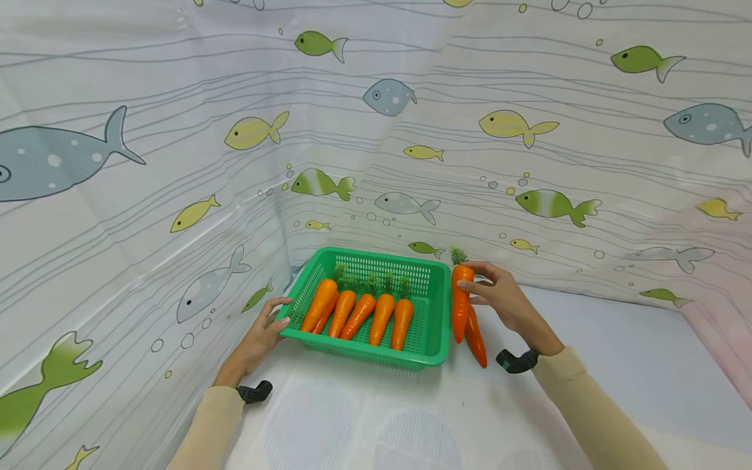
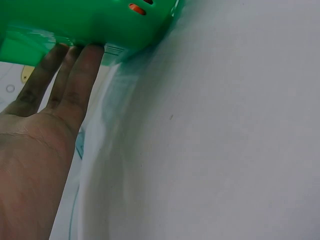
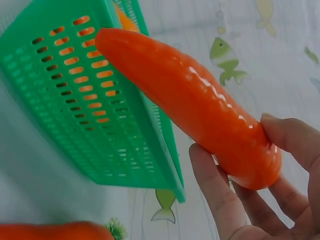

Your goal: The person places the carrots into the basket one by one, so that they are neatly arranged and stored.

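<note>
A green perforated basket (image 1: 435, 326) stands on the white table and holds several orange toy carrots (image 1: 382, 318) lying side by side. My left hand (image 1: 267, 326) rests with straight fingers (image 2: 75, 80) against the basket's left wall (image 2: 95, 22). My right hand (image 1: 499, 294) pinches the thick end of another carrot (image 1: 460, 307) just outside the basket's right rim, held clear of the table in the right wrist view (image 3: 200, 107). One more carrot (image 1: 476, 341) lies on the table beneath it, its leafy end showing in the right wrist view (image 3: 65, 232).
A fish-patterned sheet (image 1: 176, 163) hangs as a wall on the left, behind the basket and to the right. White tabletop (image 1: 617, 339) stretches to the right of and in front of the basket.
</note>
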Demonstrator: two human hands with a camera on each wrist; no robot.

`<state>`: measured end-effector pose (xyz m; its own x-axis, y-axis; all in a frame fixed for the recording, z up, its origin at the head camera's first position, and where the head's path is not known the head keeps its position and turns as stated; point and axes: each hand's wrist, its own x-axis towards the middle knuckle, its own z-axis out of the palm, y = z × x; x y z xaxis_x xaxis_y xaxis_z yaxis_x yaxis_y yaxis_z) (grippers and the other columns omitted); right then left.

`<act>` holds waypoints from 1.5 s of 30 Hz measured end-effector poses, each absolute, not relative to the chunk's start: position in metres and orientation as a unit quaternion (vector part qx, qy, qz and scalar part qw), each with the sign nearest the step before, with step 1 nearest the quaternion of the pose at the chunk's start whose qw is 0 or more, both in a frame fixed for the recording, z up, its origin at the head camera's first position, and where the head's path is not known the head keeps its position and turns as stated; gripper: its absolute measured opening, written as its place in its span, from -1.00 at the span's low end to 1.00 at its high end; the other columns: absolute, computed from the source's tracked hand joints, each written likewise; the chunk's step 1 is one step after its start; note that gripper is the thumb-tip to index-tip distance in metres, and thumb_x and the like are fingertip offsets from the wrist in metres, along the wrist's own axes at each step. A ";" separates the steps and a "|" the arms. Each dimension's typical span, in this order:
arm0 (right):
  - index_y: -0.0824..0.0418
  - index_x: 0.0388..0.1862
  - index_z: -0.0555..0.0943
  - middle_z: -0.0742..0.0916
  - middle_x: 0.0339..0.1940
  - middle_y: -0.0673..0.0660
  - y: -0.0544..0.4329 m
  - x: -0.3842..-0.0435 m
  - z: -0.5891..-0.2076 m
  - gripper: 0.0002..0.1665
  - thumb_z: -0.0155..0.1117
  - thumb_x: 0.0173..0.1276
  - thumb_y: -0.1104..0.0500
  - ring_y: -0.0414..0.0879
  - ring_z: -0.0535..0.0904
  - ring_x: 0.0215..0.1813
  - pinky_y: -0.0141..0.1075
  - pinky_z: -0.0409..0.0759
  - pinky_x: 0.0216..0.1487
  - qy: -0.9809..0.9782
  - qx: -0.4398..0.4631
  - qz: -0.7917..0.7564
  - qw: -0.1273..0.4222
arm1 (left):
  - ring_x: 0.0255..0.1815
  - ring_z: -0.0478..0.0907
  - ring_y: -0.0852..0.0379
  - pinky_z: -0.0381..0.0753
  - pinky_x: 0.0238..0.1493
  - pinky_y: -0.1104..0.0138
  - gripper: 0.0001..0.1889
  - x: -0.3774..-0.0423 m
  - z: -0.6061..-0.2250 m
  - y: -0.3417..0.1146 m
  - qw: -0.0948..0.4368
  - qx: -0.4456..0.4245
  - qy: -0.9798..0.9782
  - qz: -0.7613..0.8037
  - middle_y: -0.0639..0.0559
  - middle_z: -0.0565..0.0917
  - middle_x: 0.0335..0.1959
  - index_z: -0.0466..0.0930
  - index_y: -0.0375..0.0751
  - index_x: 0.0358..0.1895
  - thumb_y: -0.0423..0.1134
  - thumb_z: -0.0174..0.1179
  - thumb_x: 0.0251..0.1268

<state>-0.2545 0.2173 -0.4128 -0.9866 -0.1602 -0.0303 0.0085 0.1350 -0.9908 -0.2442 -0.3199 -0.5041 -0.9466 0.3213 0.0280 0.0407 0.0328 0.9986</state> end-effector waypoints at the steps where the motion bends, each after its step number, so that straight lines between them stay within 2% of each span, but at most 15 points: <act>1: 0.22 0.48 0.42 0.43 0.45 0.27 0.214 -0.256 -0.413 -0.23 0.47 0.40 0.02 0.14 0.55 0.25 -0.10 0.69 0.07 0.749 -0.052 -0.657 0.066 | 0.22 0.44 0.01 0.55 0.17 0.34 -0.50 -0.244 -0.504 -0.320 0.102 0.126 0.710 0.686 -0.29 0.20 0.40 0.10 -0.01 0.51 -0.24 0.00 0.65; 12: 0.21 0.44 0.45 0.47 0.40 0.25 0.182 -0.268 -0.407 -0.25 0.50 0.36 0.02 0.14 0.58 0.19 -0.09 0.69 0.07 0.732 -0.049 -0.675 0.081 | 0.21 0.43 0.02 0.53 0.17 0.35 -0.49 -0.241 -0.500 -0.320 0.103 0.124 0.715 0.681 -0.30 0.21 0.40 0.10 0.00 0.52 -0.22 0.01 0.65; 22: 0.16 0.39 0.49 0.51 0.37 0.18 0.153 -0.278 -0.405 -0.31 0.50 0.37 -0.01 0.11 0.64 0.14 0.03 0.66 0.13 0.728 -0.057 -0.676 0.100 | 0.20 0.44 0.04 0.54 0.15 0.31 -0.48 -0.242 -0.506 -0.321 0.099 0.120 0.715 0.682 -0.29 0.21 0.39 0.10 0.00 0.52 -0.24 0.01 0.64; 31: 0.21 0.38 0.49 0.54 0.28 0.26 0.119 -0.286 -0.408 -0.37 0.47 0.40 0.13 0.13 0.66 0.12 0.21 0.58 0.17 0.707 -0.074 -0.695 0.110 | 0.23 0.40 -0.01 0.52 0.17 0.34 -0.49 -0.241 -0.505 -0.322 0.098 0.120 0.718 0.678 -0.25 0.15 0.45 0.09 -0.01 0.52 -0.22 0.00 0.65; 39: 0.24 0.36 0.50 0.56 0.25 0.27 0.095 -0.294 -0.413 -0.37 0.49 0.38 0.13 0.14 0.69 0.07 0.20 0.60 0.14 0.687 -0.088 -0.712 0.112 | 0.35 0.27 -0.11 0.50 0.20 0.33 -0.48 -0.243 -0.504 -0.321 0.102 0.119 0.722 0.674 -0.22 0.05 0.54 0.08 -0.01 0.54 -0.23 -0.01 0.65; 45: 0.26 0.41 0.45 0.55 0.26 0.29 0.078 -0.299 -0.416 -0.35 0.44 0.42 0.16 0.12 0.69 0.07 0.21 0.59 0.16 0.683 -0.103 -0.712 0.129 | 0.31 0.32 -0.11 0.51 0.19 0.32 -0.49 -0.244 -0.506 -0.321 0.103 0.123 0.716 0.679 -0.25 0.08 0.50 0.09 0.01 0.53 -0.26 -0.02 0.65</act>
<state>-0.2989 0.0777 -0.4158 -0.9456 -0.3241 -0.0287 0.0424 -0.0352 -0.9985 -0.2443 -0.3209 -0.5058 -0.9482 0.3171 0.0197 0.0365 0.0469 0.9982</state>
